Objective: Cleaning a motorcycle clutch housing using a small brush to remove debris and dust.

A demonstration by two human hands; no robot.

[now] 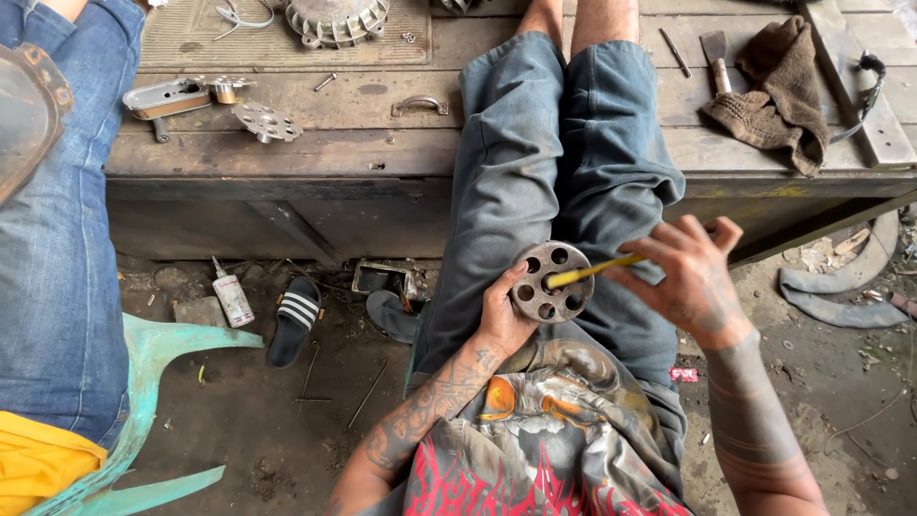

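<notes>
Here, at far left, another person in blue jeans (53, 277) sits on a pale green plastic chair (158, 382), a yellow cloth (33, 459) at the lap. On the dirt floor just right of the chair lie a small white bottle (232, 298) and a black sandal with white stripes (294, 320). Above them runs the worn wooden bench (363, 143), carrying a metal bracket part (177, 96), a small perforated metal disc (266, 122) and, further back, a finned round metal housing (336, 19). My legs in faded blue trousers (544, 162) stretch out onto that bench. My left hand (501, 315) is closed around the lower left edge of a round, rusty metal disc with a ring of holes (551, 282), holding it over my lap with its face turned up toward me. A yellow stick-like tool (597, 270) has its tip at the centre of the disc and slants up to the right. My right hand (693, 277) pinches the other end of that tool between thumb and fingers, the rest of the fingers curled loosely. On the bench at far right sit a scraper with a wooden handle (716, 57) and, touching it, a crumpled brown rag (778, 91). Below, on the ground, a curved strip of grey rubber (841, 287) lies.
</notes>
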